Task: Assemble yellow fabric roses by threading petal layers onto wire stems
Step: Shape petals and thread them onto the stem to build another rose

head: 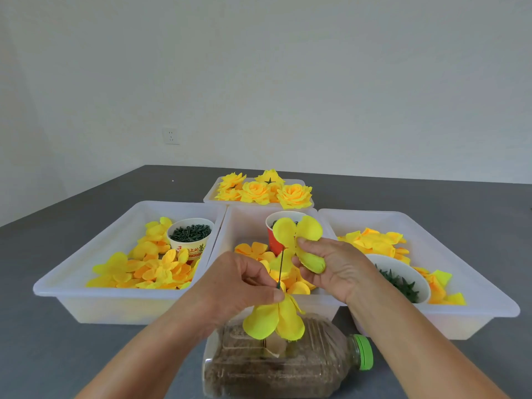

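Our left hand (244, 280) pinches the wire stem (280, 269) just above a hanging petal layer (273, 319), while our right hand (331, 266) grips a second petal layer (296, 240) at the stem's top, fingers curled. Below lies a bottle (288, 367) (on its side) on the gray table (86, 355). Behind stand 4 white trays (115, 300) before a pale wall (259, 67); the far one holds finished roses (262, 190).

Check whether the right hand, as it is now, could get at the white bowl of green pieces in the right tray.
Probably not yet. The white bowl lies uncovered just beside the right hand, with nothing between them, but that hand is gripping a yellow petal layer at the wire stem, so it would have to let go first.
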Motion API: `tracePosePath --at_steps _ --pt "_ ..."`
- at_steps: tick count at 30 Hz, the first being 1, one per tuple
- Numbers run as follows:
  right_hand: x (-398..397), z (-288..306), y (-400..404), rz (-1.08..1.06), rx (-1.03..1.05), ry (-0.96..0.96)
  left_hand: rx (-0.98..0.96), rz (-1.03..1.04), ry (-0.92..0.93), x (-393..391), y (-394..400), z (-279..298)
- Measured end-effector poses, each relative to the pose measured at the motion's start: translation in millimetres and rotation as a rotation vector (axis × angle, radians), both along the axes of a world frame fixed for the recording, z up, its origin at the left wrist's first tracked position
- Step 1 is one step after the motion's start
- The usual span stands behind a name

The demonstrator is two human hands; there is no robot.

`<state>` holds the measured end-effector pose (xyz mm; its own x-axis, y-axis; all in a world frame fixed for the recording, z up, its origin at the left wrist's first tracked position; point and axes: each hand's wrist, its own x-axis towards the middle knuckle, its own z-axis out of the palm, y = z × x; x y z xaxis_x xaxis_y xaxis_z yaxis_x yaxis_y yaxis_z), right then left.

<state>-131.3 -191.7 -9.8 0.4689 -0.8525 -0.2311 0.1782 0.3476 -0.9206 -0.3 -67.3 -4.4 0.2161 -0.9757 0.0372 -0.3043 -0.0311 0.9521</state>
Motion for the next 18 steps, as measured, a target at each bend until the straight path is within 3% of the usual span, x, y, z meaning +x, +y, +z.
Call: tracePosePath --at_steps 4,7,13,18 --pt "0.2 4.1 4.1 0.009 0.006 -0.106 -0.003 0.004 0.002 0.5 -0.6 -0.8" --pt "-2.1 4.8 9.7 0.016 -0.065 -0.082 -0.005 -0.003 0.008 1.0 -0.7 -1.3" --pt "-9.0 5.0 24.0 -0.079 -0.417 0.091 0.002 -0.002 0.001 1.4 -1.7 -1.7" --pt "-9.6 8.6 42.2 -0.072 -0.685 0.028 0.003 -0.007 0.013 1.1 -1.8 -1.7"
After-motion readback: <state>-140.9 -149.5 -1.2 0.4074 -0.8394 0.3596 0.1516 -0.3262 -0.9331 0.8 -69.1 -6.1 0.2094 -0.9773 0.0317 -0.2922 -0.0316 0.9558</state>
